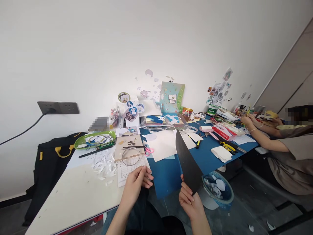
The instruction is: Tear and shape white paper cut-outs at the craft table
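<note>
In the head view, my right hand (187, 198) grips the lower end of a black pointed sheet (188, 163), thumb behind and fingers across its front. The sheet stands tilted above the front of the blue mat, its tip up and to the left; its material I cannot tell. My left hand (140, 179) is at the table's front edge, fingers loosely bent and apart, with nothing in it. Just beyond it lie a printed form (128, 169), a clear ring (131, 156) and pink scissors (148, 150). White paper (160, 143) lies behind the black sheet.
White paper scraps (105, 163) and a green tray (80, 141) are on the left. A blue-lined bin (228, 195) stands below the table at right. Farther right, a co-worker's hands (248, 120) are above the table. A cutter (198, 143) lies on the blue mat (166, 176).
</note>
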A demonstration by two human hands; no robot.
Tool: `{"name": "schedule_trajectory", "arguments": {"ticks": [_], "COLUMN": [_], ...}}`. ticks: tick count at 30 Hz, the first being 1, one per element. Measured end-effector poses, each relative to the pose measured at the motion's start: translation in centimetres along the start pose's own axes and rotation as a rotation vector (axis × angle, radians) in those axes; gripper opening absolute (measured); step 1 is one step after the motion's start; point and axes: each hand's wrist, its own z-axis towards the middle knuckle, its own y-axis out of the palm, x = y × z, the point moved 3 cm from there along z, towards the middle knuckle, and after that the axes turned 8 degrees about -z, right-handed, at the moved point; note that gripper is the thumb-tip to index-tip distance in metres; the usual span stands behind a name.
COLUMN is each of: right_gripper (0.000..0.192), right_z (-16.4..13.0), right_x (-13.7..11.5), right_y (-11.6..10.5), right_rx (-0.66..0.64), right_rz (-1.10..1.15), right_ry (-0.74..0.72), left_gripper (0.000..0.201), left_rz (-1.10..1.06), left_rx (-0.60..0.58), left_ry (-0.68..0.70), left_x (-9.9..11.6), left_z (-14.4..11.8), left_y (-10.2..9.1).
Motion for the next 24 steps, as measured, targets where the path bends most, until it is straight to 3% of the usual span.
{"name": "schedule_trajectory", "arguments": {"ticks": [4,6,7,12,15,17,20,21,24], "right_gripper": [0.035,0.039,0.041,0.040,0.041,0.037,0.032,0.030,0.028], "right_z": [2.1,4.1,5.0,6.2,5.4,6.5,11.3,13.5,19.9], "right_x": [-3.0,-4.6,-5.3,-7.5,-9.2,-10.0,-9.5,-9.0,-7.1], "right_y": [2.3,3.4,3.9,3.8,4.3,6.2,10.1,11.2,13.5], "right_rx": [0.244,0.311,0.335,0.435,0.540,0.380,-0.020,-0.072,-0.186], "right_rz": [-0.752,-0.901,-1.153,-1.472,-1.743,-1.796,-1.911,-1.944,-1.982], "right_ry": [-0.105,-0.121,-0.129,-0.154,-0.296,-0.455,-0.627,-0.646,-0.690], "left_gripper": [0.043,0.044,0.044,0.046,0.043,0.033,0.027,0.026,0.025], "left_rz": [0.007,0.013,0.015,0.038,0.145,0.315,0.663,0.810,0.961], "left_rx": [-0.003,0.003,0.009,0.026,-0.009,-0.023,0.005,0.043,0.134], "left_ry": [-0.001,-0.004,-0.009,-0.050,-0.032,0.077,0.322,0.400,0.465], "left_x": [-0.1,-0.3,-0.4,-0.5,1.2,3.4,6.3,6.8,6.3], "left_z": [0.2,0.4,0.4,0.0,0.2,1.6,6.2,8.2,14.7], "left_y": [0.1,0.0,0.0,0.0,0.9,2.2,4.8,5.6,7.1]}}
